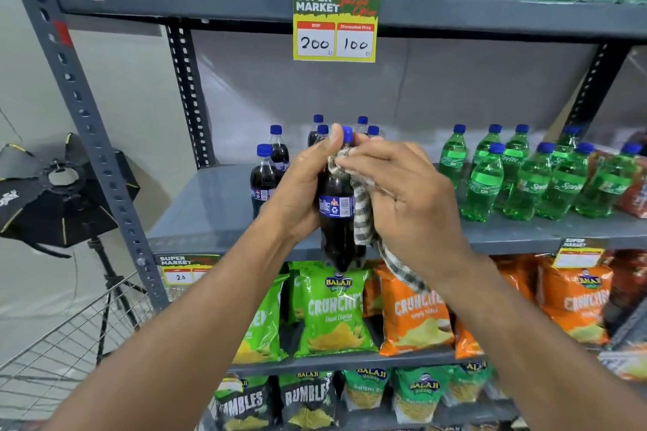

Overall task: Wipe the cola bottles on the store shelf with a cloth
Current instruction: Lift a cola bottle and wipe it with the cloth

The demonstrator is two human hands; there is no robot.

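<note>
Forearms nearest. Left hand [301, 185] clamped round cola bottle [336, 206], held off shelf [217, 206] — right hand [402, 192] presses cloth [362, 217] to its neck. Risk: bottle slipping — one-handed hold, hard rubbing.

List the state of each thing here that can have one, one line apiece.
Held cola bottle: capped, upright, lifted off the shelf.
Cloth: bunched against the bottle's neck and side, tail hanging down.
Left hand: closed around the bottle.
Right hand: closed on the cloth.
Shelf cola bottles: capped, standing upright.
Green soda bottles: capped, standing upright.
</note>
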